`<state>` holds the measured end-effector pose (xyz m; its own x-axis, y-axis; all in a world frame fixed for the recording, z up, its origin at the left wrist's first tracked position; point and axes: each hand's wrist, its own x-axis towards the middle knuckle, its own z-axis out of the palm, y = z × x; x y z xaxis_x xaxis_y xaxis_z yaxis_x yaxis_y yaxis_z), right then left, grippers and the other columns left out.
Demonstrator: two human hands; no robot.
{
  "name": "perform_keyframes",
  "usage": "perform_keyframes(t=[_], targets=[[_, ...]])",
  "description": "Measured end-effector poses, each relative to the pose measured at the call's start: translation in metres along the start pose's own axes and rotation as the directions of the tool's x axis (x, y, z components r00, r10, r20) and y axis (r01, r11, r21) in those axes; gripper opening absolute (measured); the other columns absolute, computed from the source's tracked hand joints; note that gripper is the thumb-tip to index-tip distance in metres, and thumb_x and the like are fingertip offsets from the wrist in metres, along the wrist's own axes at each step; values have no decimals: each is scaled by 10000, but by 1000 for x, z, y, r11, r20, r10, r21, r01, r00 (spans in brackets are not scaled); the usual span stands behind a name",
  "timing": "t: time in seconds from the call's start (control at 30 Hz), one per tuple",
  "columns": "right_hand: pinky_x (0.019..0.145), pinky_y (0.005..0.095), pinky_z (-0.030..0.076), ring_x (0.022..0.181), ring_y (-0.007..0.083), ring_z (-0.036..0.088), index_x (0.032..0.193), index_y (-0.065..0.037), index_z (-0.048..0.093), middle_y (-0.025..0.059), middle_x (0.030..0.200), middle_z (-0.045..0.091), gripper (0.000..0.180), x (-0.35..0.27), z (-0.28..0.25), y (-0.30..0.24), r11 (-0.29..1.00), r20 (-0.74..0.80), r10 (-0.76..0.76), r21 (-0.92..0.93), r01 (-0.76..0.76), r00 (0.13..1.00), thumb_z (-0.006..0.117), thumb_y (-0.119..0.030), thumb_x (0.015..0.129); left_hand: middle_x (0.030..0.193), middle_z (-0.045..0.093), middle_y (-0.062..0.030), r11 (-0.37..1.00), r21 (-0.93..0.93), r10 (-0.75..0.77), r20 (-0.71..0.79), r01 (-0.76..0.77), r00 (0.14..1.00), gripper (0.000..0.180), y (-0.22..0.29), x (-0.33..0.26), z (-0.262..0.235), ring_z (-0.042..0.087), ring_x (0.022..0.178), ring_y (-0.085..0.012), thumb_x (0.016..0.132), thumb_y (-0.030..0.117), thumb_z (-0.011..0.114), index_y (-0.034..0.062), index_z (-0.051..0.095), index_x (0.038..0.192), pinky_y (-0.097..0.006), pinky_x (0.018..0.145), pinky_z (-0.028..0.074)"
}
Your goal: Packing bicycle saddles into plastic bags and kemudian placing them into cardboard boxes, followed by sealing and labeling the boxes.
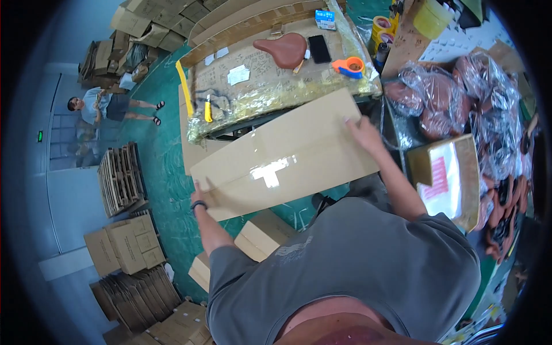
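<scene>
A long brown cardboard box (310,146) is held tilted in front of my body, with shiny clear tape across its middle. My left hand (198,198) grips its left end, fingers mostly hidden behind the edge. At the upper right corner, my right hand (364,133) is closed on the opposite end. Beyond the box is a tape-covered workbench (264,95). On it lie a brown bicycle saddle (287,50), a black phone (319,49), an orange and blue tape dispenser (349,67), a yellow utility knife (208,110) and white paper slips (238,75).
Plastic-wrapped brown saddles (440,103) lie at the right, near an open carton (471,184). Cartons (264,233) stand on the green floor (167,190) below. Wooden pallets (122,178) and flattened cardboard (138,296) are at the left. Another person (106,106) stands farther off.
</scene>
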<state>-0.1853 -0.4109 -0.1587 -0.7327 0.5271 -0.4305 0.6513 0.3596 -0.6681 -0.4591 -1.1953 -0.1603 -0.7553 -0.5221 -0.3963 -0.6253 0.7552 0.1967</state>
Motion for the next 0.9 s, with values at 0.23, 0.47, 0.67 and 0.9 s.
perform_keyframes(t=[0.23,0.47,0.67,0.9], targets=[[1065,522,543,1234,463,720,1340,80,679,368,1292,720,942,-234,-157,-161,975,-425,-216,-140,172,879,436,-790,1073,1738,414,-219,573,-815,491,261,-82,831,1085,-12,-70,-141,427,1568,-356,1045,854,444,31,323,1741,-500,1299,344],[1075,359,526,1210,204,693,1487,-51,651,95,1365,741,776,-316,-123,-49,302,-651,188,751,587,736,479,-714,1121,1774,374,-190,-214,-895,456,-446,-392,770,1034,-155,-224,-224,409,1581,-389,1074,848,293,80,268,1766,-596,1311,327],[1136,438,534,1389,235,639,1608,-134,574,91,1560,652,740,-213,-18,130,469,162,18,870,-151,987,529,-666,1096,1817,325,-124,537,-836,674,505,111,539,1058,-175,-53,-73,288,1648,-369,1012,881,405,183,243,1790,-647,1322,220],[1232,511,383,1422,307,522,1607,-99,552,151,1599,566,942,-192,53,177,-249,80,588,965,86,805,389,-842,1053,1882,90,-97,-93,-701,333,647,707,685,1249,-42,-139,148,47,1720,-420,879,1021,328,221,89,1807,-764,1313,97]])
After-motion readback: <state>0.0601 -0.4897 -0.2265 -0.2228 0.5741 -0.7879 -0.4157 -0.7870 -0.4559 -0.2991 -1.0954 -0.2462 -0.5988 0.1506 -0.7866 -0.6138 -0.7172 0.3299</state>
